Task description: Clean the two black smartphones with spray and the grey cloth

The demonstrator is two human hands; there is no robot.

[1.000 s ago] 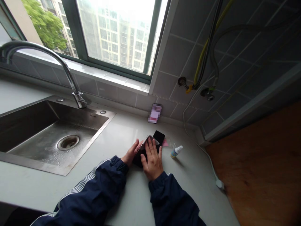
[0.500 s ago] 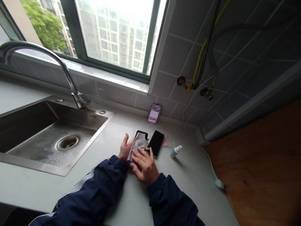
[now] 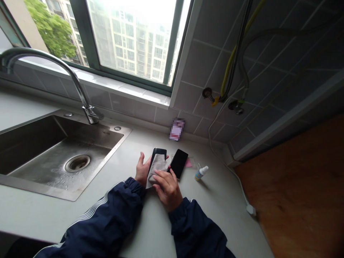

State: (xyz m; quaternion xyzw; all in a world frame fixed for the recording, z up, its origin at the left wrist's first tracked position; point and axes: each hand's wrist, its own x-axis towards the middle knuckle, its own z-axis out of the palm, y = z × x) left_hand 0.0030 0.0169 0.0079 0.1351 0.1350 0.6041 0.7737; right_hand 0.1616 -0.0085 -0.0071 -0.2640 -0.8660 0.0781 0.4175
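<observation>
My left hand (image 3: 141,172) holds a dark smartphone (image 3: 159,151) from beneath, its thumb raised along the left side and a fingertip showing at the right edge. A grey cloth (image 3: 158,163) lies over most of the screen, leaving the top uncovered. Across the lower part of the cloth, my right hand (image 3: 170,190) presses with bent fingers. A second black smartphone (image 3: 178,163) lies on the counter just right of the held one, close to my right fingertips.
A small spray bottle (image 3: 201,173) stands on the counter (image 3: 215,211) at the right. Near it lie a pink piece (image 3: 188,163) and something clear. A blurred-out phone-like object (image 3: 176,129) leans on the tiled wall. The steel sink (image 3: 99,175) and faucet (image 3: 92,116) are at left.
My right hand and the cloth have shifted slightly toward me, so more of the phone's top shows. My right fingers are more bent. The left hand has barely moved.
</observation>
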